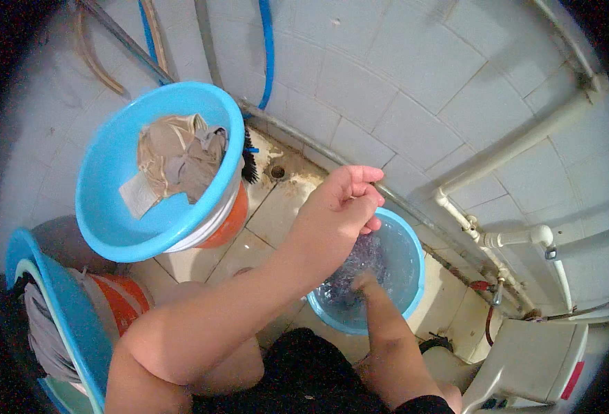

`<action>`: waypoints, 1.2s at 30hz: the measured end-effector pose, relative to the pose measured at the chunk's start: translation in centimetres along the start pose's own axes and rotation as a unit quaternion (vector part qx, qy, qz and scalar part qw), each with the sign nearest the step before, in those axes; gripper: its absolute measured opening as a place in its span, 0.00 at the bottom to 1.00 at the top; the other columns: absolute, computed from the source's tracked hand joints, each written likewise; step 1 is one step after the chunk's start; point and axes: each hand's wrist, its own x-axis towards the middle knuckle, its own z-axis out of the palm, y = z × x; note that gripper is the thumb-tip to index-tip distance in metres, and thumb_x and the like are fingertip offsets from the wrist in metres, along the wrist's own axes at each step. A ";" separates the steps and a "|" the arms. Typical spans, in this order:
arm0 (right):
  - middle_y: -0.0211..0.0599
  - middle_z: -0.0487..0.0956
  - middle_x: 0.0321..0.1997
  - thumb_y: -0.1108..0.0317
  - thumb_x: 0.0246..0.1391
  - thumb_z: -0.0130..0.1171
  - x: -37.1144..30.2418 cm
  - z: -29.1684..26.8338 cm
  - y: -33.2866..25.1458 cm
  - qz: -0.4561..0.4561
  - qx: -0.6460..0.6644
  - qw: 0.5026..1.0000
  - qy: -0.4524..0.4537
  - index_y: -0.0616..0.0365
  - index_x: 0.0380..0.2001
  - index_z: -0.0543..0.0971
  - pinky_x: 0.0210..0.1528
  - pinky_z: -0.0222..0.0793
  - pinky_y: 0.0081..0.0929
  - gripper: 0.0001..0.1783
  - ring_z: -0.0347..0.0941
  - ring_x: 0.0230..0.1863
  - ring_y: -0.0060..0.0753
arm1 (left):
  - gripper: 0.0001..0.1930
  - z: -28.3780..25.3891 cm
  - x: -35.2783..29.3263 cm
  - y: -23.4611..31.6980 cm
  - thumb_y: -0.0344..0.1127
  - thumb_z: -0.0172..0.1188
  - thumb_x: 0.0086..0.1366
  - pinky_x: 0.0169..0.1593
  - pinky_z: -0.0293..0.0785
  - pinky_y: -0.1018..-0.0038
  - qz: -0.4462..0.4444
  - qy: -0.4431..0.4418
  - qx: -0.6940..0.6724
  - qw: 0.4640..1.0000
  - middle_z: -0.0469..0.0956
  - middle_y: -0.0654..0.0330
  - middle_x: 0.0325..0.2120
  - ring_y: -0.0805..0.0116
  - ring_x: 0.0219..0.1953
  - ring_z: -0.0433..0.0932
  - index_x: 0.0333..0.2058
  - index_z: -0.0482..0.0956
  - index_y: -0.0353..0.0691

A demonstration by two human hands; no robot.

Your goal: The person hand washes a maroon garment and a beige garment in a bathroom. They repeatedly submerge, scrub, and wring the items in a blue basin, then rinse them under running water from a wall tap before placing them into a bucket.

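My left hand is raised above the far rim of a light blue basin on the floor. Its fingers are loosely bent and spread a little apart, and nothing shows between them. Inside that basin my right hand reaches down into dark, splashing water. Blur and water hide its fingers, so what they touch cannot be made out. Whether cloth lies under the water is unclear too.
Beige and grey clothes lie in a larger blue basin on an orange-and-white bucket. At lower left stands another blue basin with grey cloth. Pipes line the tiled wall; a toilet stands right.
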 end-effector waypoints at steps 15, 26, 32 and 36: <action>0.30 0.75 0.29 0.81 0.33 0.52 -30.0 -29.1 -1.8 -0.024 0.473 0.834 0.283 0.59 0.40 0.74 0.34 0.67 0.19 0.23 0.70 0.31 0.20 | 0.32 2.5 -0.4 -6.4 0.31 0.57 0.51 0.51 0.66 0.65 0.119 -0.190 0.377 0.899 0.62 0.44 0.48 0.54 0.49 0.67 0.55 0.56 0.36; 0.38 0.75 0.38 0.79 0.30 0.53 -42.2 -34.1 -6.7 -0.181 0.567 0.641 0.485 0.64 0.42 0.71 0.44 0.67 0.24 0.26 0.71 0.38 0.29 | 0.34 6.8 2.2 -12.8 0.40 0.64 0.48 0.52 0.62 0.63 0.099 -0.154 0.188 0.965 0.65 0.51 0.48 0.57 0.51 0.64 0.53 0.58 0.43; 0.43 0.72 0.44 0.74 0.36 0.50 -37.6 -27.0 -0.7 -0.080 0.731 0.518 0.437 0.58 0.52 0.63 0.42 0.70 0.30 0.33 0.72 0.41 0.36 | 0.19 6.0 2.9 -7.9 0.31 0.52 0.58 0.45 0.68 0.69 -0.038 0.013 -0.199 0.979 0.69 0.58 0.41 0.67 0.41 0.69 0.49 0.62 0.42; 0.39 0.74 0.45 0.67 0.49 0.52 -30.7 -20.9 3.2 -0.024 0.861 0.422 0.283 0.57 0.48 0.68 0.45 0.68 0.34 0.21 0.71 0.43 0.36 | 0.17 6.6 3.6 -6.5 0.34 0.48 0.62 0.46 0.68 0.67 -0.032 -0.021 -0.273 0.961 0.68 0.59 0.44 0.66 0.43 0.69 0.50 0.61 0.46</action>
